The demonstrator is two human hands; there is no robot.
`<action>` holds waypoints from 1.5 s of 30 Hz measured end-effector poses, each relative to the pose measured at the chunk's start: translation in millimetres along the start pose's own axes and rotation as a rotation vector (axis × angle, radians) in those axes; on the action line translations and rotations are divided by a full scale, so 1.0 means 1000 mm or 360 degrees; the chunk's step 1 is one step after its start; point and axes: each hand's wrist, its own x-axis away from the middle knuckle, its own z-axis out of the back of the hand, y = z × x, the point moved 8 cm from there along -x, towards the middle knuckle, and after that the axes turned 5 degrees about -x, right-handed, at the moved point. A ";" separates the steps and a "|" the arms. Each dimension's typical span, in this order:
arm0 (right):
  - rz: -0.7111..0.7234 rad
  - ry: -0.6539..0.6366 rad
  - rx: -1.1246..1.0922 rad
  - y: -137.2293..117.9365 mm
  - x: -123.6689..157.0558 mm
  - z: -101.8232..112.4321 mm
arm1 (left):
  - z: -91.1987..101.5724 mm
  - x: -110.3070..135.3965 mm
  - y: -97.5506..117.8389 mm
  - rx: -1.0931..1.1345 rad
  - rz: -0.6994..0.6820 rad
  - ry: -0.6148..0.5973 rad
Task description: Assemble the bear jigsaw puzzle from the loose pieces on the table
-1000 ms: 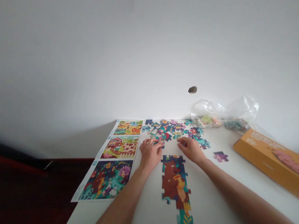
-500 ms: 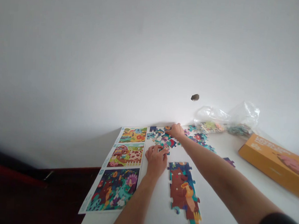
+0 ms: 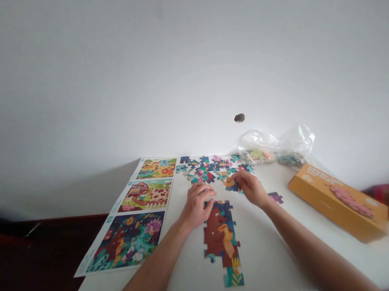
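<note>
Puzzle piece [image 3: 230, 183], orange and dark blue, is being pinched between the thumb and fingers [image 3: 241, 179] of the right hand [image 3: 251, 190]. It is sitting at the near edge of the loose pieces [image 3: 206, 169] and just beyond the top of the assembled strip [image 3: 222, 237]; whether it is touching the counter [image 3: 273, 255] cannot be told. The left hand [image 3: 197, 203] is lying palm-down with its fingers [image 3: 208, 192] curled onto the counter at the strip's upper left corner. Whether they are gripping anything is not visible. A reference sheet [image 3: 138, 210] with three printed scenes is lying flat to the left, its near corner appearing to overhang the counter edge. A single purple piece [image 3: 276, 197] is lying apart to the right, near the right forearm. Two clear bags [image 3: 270, 148] of further pieces are resting against the wall, and an orange box [image 3: 338, 200] is standing beside them. Risks, as judged from this layout: the pinch is covering only one edge of the piece, so a tilt could be letting it slip into the loose pieces, where similar colours would be hiding it. The left wrist is crossing close to the strip, so a sideways drag could be separating its joints. The right forearm could be sweeping the purple piece toward the box.
</note>
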 end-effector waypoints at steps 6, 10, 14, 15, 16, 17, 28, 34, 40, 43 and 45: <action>0.0073 0.0065 -0.0116 -0.005 0.021 -0.024 | -0.012 0.004 0.012 0.0251 -0.0126 -0.0201; -0.0024 0.0127 -0.0258 -0.003 0.013 -0.037 | -0.016 0.005 0.011 0.0359 -0.0149 -0.0201; -0.0303 0.0157 -0.0695 0.013 0.016 -0.046 | -0.009 0.001 0.005 0.0325 -0.0129 0.0003; -0.0355 0.0118 -0.0821 0.015 0.018 -0.050 | -0.007 0.000 0.004 0.0307 -0.0126 0.0046; -0.0387 0.0068 -0.0917 0.015 0.019 -0.053 | -0.006 0.000 0.004 0.0293 -0.0136 0.0063; -0.0401 0.0023 -0.0969 0.014 0.021 -0.056 | -0.007 0.000 0.004 0.0281 -0.0148 0.0051; -0.0111 0.0136 0.0044 0.011 0.018 -0.032 | -0.024 0.011 -0.008 0.0039 0.0065 -0.0416; -0.0081 0.0121 0.0193 0.015 0.016 -0.037 | -0.027 0.012 -0.007 0.0023 0.0051 -0.0518; 0.0004 0.0043 0.0297 0.015 0.014 -0.045 | -0.026 0.011 -0.006 -0.0052 0.0004 -0.0490; 0.0026 0.0030 0.0350 0.014 0.014 -0.046 | -0.027 0.010 -0.005 -0.0071 -0.0005 -0.0509; 0.0045 0.0023 0.0381 0.013 0.013 -0.047 | -0.027 0.010 -0.005 -0.0078 -0.0010 -0.0512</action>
